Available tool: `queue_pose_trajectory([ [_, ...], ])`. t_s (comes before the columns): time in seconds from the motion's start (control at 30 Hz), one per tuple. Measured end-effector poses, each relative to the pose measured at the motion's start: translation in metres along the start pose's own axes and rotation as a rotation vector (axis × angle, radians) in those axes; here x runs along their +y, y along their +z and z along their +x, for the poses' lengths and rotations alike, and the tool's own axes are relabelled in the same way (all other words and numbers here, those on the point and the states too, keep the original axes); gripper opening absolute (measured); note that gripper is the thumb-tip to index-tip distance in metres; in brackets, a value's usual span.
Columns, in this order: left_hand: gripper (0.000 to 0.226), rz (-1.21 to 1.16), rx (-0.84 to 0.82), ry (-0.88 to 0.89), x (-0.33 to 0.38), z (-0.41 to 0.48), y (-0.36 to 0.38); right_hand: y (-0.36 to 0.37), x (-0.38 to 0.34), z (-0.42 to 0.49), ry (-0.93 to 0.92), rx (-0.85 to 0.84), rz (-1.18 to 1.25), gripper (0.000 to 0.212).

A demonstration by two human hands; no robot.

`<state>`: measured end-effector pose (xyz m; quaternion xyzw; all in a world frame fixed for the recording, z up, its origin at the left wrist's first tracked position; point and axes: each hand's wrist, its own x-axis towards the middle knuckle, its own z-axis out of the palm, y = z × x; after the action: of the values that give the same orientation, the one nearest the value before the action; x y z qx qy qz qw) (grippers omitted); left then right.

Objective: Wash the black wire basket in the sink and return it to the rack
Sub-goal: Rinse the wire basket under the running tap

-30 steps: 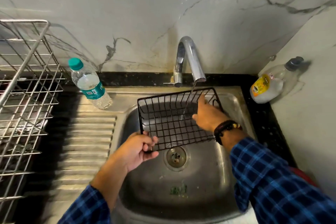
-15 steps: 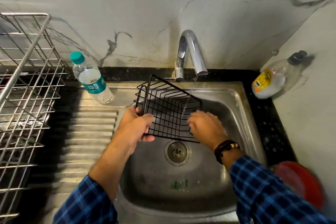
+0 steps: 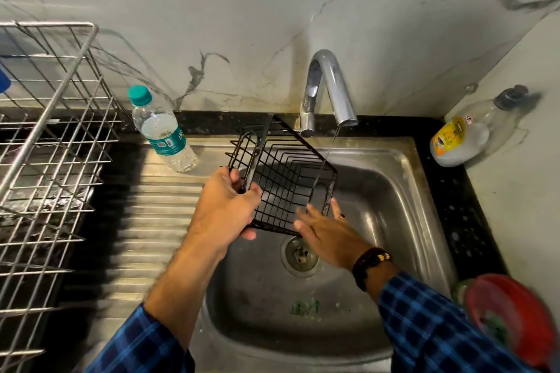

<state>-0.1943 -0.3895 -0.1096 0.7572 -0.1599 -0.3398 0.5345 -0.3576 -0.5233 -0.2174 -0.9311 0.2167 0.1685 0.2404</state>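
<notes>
Head view, single camera. Black wire basket (image 3: 288,185) held over the steel sink (image 3: 403,191), just above frame centre, tilted up on its side with the open face turned toward the camera. Left hand (image 3: 225,212) at the basket's 8 o'clock: fingers and thumb curled round the left wire edge, carrying it. Right hand (image 3: 327,233) at the basket's 5 o'clock: fingers straight and spread, tips at the lower right rim; contact cannot be told for motion blur. Beaded bracelet (image 3: 371,263) on the right wrist; both sleeves blue plaid. Chrome faucet (image 3: 330,85) at 12 o'clock from the basket, running; thin water stream (image 3: 328,154) falls onto the basket's right side. Drain (image 3: 300,254) at 6 o'clock from the basket. Ribbed drainboard (image 3: 145,221) at 9 o'clock from the basin. Water bottle (image 3: 162,133) with teal cap at 10 o'clock, leaning. Steel wire dish rack (image 3: 51,136) at far 9 o'clock. Dish soap bottle (image 3: 463,139) at 2 o'clock in the corner. Red, blurred object (image 3: 512,318) at 4 o'clock.
</notes>
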Motion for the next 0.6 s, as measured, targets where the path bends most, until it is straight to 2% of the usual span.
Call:
queue_pose_trajectory([
  [0.07,0.029,-0.002,-0.021,0.001,-0.004,-0.001,0.000,0.000,0.005,-0.014,-0.019,0.032,0.112,0.063],
  [0.13,0.029,-0.028,-0.064,-0.003,-0.008,0.001,-0.001,-0.002,0.012,-0.025,0.003,0.147,0.155,0.062],
  [0.2,0.029,-0.076,-0.128,0.009,-0.014,0.005,-0.005,-0.003,0.021,-0.029,0.058,0.303,0.031,0.045],
  [0.27,0.030,-0.114,-0.206,0.050,-0.020,0.011,-0.005,-0.007,0.023,-0.030,0.199,0.557,-0.077,0.028],
  [0.33,0.032,-0.190,-0.267,0.073,-0.024,0.018,-0.002,-0.016,0.018,-0.030,0.371,0.894,0.116,0.043],
  [0.37,0.036,-0.247,-0.291,0.059,-0.026,0.023,-0.001,-0.023,0.016,-0.030,0.462,1.013,0.306,0.055],
  [0.4,0.043,-0.321,-0.323,0.028,-0.029,0.027,0.000,-0.031,0.016,-0.032,0.543,1.057,0.519,0.063],
  [0.43,0.048,-0.412,-0.366,-0.018,-0.034,0.031,0.002,-0.036,0.021,-0.032,0.596,1.027,0.731,0.062],
  [0.5,0.049,-0.577,-0.434,-0.119,-0.045,0.040,0.004,-0.043,0.038,-0.035,0.553,0.830,1.132,0.036],
  [0.53,0.048,-0.632,-0.459,-0.171,-0.051,0.043,0.005,-0.044,0.046,-0.039,0.496,0.724,1.269,0.027],
  [0.6,0.041,-0.672,-0.494,-0.276,-0.060,0.049,0.011,-0.047,0.058,-0.052,0.395,0.649,1.398,0.028],
])
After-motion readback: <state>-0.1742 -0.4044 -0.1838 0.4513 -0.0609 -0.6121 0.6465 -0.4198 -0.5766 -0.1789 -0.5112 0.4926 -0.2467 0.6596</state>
